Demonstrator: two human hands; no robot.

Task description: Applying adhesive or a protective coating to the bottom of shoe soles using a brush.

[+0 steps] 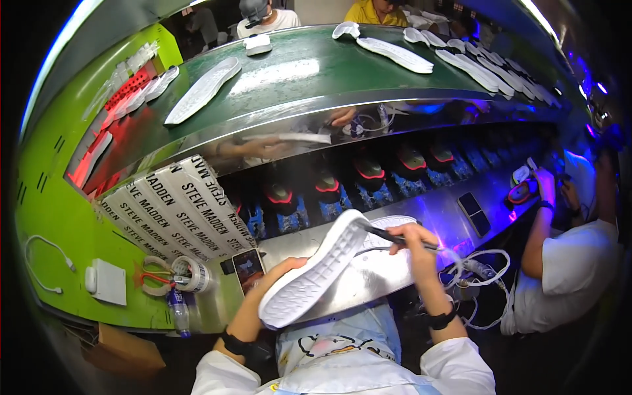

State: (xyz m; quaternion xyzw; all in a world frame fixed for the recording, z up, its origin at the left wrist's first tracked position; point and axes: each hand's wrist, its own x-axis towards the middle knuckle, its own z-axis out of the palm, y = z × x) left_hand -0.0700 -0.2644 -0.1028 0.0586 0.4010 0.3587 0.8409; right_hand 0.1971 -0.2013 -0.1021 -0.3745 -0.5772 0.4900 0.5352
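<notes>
Look for one white sole (309,276) held up at a slant over the near edge of the table (375,283), with the bumpy, boxy side showing. Gripped along its left edge by the left hand (280,271), with most fingers hidden behind. See a thin dark tool (395,238) pinched in the right hand (416,245), apart from the left, tip at the sole's far end. Can't tell touching from just near. Find another white sole (403,220) lying on the table behind. Seems light and a bit bendy, like rubber or foam. Likely won't break if dropped, but could get smudged. Might slip if wet. Best to hold by the side edges near the middle, away from the tool tip.
</notes>
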